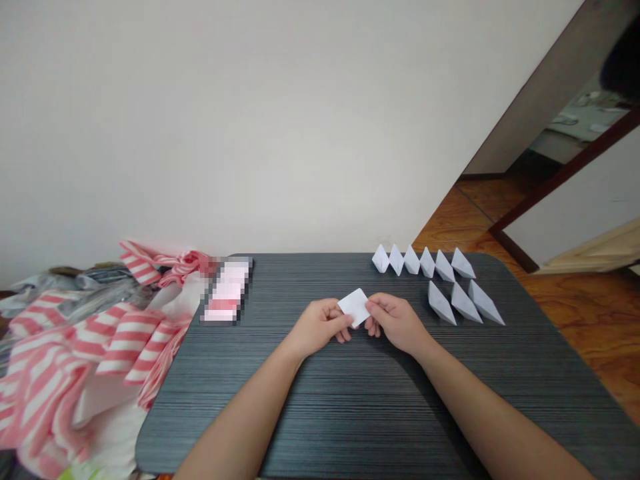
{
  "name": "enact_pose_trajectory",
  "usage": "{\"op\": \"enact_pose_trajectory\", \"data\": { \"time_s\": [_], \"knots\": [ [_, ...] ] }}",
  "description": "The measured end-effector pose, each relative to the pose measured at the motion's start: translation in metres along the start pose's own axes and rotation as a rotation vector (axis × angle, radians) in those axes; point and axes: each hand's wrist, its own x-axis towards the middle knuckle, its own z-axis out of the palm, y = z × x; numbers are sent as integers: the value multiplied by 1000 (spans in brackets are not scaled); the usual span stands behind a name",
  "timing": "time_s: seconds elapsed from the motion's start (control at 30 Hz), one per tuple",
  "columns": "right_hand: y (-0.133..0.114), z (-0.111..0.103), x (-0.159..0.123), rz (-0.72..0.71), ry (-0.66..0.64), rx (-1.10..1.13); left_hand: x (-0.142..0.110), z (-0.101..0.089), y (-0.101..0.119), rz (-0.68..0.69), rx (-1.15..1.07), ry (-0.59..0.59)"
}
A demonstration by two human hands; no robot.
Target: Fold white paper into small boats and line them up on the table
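Note:
A small folded piece of white paper (354, 306) is held just above the dark striped table (320, 400), near its middle. My left hand (320, 327) pinches the paper's left lower edge with its fingers curled. My right hand (397, 321) grips its right edge, fingers closed on it. Both forearms reach in from the bottom of the view.
Several folded white paper boats (425, 262) stand in a row at the table's far right, with three more (465, 303) just in front. A pixelated flat object (227, 291) lies at the far left. Red-and-white striped cloth (75, 353) is heaped left of the table. Wooden floor lies to the right.

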Motion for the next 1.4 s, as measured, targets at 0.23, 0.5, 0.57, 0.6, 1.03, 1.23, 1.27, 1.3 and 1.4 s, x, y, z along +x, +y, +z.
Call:
{"op": "enact_pose_trajectory", "data": {
  "time_s": [0.23,0.5,0.57,0.6,1.03,1.23,1.27,1.3,1.4],
  "knots": [
    [4,2,1,-24,4,22,1,0,-5,21,14,38],
    [0,1,-3,-9,-117,-60,1,1,2,32,0,24],
    [0,2,-3,-13,-153,-97,1,1,2,32,17,39],
    [0,2,-4,-33,-147,-116,2,1,2,30,19,47],
    [-5,-4,0,-458,-105,-339,5,-2,-6,8,-76,104],
    [-1,-4,-1,-445,-88,-331,4,-2,-4,15,-92,79],
    [-2,-3,-1,-441,-89,-332,4,-2,-3,15,-90,79],
    [-3,-3,-1,-441,-88,-336,3,-2,-3,14,-83,80],
    [-7,-2,-1,-454,-64,-351,3,-1,0,8,-38,77]
  ]
}}
